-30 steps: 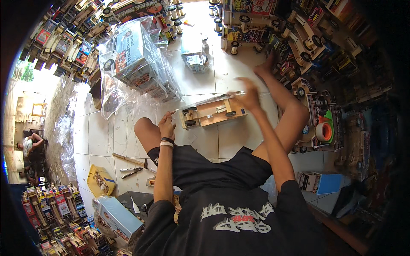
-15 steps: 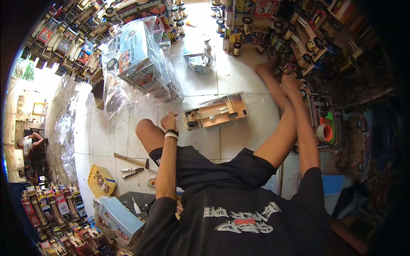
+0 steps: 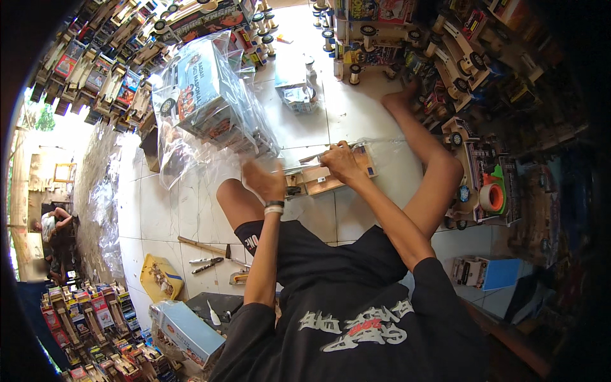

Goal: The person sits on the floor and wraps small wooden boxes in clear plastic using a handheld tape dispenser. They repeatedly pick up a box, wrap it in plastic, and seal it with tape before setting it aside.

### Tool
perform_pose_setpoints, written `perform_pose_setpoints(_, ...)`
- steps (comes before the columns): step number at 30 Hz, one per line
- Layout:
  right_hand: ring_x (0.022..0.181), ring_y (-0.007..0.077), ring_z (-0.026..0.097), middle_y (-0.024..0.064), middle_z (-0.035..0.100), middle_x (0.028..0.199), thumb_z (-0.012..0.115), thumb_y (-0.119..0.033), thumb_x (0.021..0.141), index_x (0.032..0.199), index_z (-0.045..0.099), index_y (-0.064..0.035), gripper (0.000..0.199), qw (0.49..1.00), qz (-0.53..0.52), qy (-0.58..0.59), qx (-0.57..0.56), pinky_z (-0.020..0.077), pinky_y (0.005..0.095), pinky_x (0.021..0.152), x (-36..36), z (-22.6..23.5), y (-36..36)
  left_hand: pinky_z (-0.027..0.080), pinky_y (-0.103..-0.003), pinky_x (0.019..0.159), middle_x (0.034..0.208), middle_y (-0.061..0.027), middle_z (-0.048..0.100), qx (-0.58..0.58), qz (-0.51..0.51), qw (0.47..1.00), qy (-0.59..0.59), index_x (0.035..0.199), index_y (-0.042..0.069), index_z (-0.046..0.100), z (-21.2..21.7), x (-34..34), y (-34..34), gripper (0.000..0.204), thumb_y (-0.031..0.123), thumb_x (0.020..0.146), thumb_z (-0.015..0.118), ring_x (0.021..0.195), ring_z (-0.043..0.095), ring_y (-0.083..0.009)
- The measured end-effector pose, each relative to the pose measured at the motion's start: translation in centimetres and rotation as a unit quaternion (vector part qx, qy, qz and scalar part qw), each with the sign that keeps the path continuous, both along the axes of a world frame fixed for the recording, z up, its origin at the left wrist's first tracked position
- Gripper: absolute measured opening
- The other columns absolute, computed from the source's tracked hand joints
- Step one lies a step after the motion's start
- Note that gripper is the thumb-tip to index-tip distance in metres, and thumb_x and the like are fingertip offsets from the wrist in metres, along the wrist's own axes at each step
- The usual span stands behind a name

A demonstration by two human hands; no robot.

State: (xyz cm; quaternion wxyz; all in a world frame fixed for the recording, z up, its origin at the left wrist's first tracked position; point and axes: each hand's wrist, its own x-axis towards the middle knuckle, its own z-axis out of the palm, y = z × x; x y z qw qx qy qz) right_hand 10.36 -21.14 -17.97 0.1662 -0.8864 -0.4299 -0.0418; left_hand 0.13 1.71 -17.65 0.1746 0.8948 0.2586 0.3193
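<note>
A wooden toy truck [image 3: 323, 183] lies with its wheels and underside showing on the tiled floor between my legs, with clear plastic film [image 3: 384, 156] around its right end. Over the truck's far side is my right hand [image 3: 342, 163], fingers closed and bent down; what they pinch is too small to make out. My left hand [image 3: 264, 183] hovers by the truck's left end, close to my left knee. Motion smears its fingers, so their grip is unclear.
A large bagged blue toy truck [image 3: 213, 95] stands ahead on the left, a smaller blue one [image 3: 293, 83] beyond. A hammer [image 3: 202, 245], pens and a yellow tray [image 3: 160, 278] lie at left. Tape rolls [image 3: 491, 197] rest on toy trucks at right. Stacked toys surround me.
My right hand has come left from beside my right shin to the wooden truck. My left hand has shifted slightly right, and its fist has loosened into a blur.
</note>
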Motion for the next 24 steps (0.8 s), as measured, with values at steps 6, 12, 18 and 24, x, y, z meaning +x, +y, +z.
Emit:
perform_pose_setpoints(6, 0.111, 0.0226, 0.063, 0.0007, 0.074, 0.098, 0.074, -0.028, 0.092, 0.086, 0.079, -0.0165, 0.013, 0.998, -0.036, 0.047, -0.011, 0.039, 0.0507, 0.103, 0.4, -0.1, 0.1, 0.035, -0.048, 0.1, 0.1, -0.004, 0.071, -0.002, -0.331, 0.933, 0.14, 0.094, 0.014, 0.078, -1.2, 2.8, -5.5, 0.013, 0.023, 0.094, 0.069, 0.111, 0.06, -0.0302)
perform_pose_setpoints(12, 0.136, 0.0255, 0.046, 0.0008, 0.062, 0.126, 0.08, -0.037, 0.087, 0.101, 0.08, -0.0204, 0.022, 0.996, 0.003, 0.047, -0.081, 0.031, 0.0636, 0.11, 3.3, 1.5, -5.8, 0.032, -0.052, 0.095, 0.104, -0.0047, 0.068, -0.082, -0.295, 0.925, 0.223, 0.097, 0.015, 0.08, -5.2, 4.4, -5.1, 0.029, 0.033, 0.102, 0.058, 0.108, 0.055, -0.0292)
perform_pose_setpoints(18, 0.104, 0.0355, 0.066, 0.0138, 0.072, 0.102, 0.07, -0.026, 0.093, 0.104, 0.078, -0.0148, 0.018, 0.938, -0.282, -0.085, -0.181, 0.0453, 0.0603, 0.098, 10.2, 5.3, -18.4, 0.03, -0.053, 0.096, 0.114, -0.0025, 0.066, -0.148, -0.325, 0.908, 0.218, 0.098, 0.015, 0.081, -9.1, 5.8, -3.9, 0.032, 0.037, 0.102, 0.059, 0.115, 0.048, -0.0289)
perform_pose_setpoints(24, 0.124, 0.0336, 0.061, 0.0122, 0.074, 0.115, 0.071, -0.025, 0.087, 0.11, 0.076, -0.0135, 0.026, 0.972, -0.169, -0.061, 0.149, 0.0433, 0.0573, 0.107, 6.6, 3.2, -8.9, 0.031, -0.047, 0.1, 0.116, -0.005, 0.065, -0.152, -0.358, 0.888, 0.245, 0.099, 0.013, 0.083, -8.9, 6.7, -2.8, 0.035, 0.037, 0.102, 0.058, 0.114, 0.045, -0.0304)
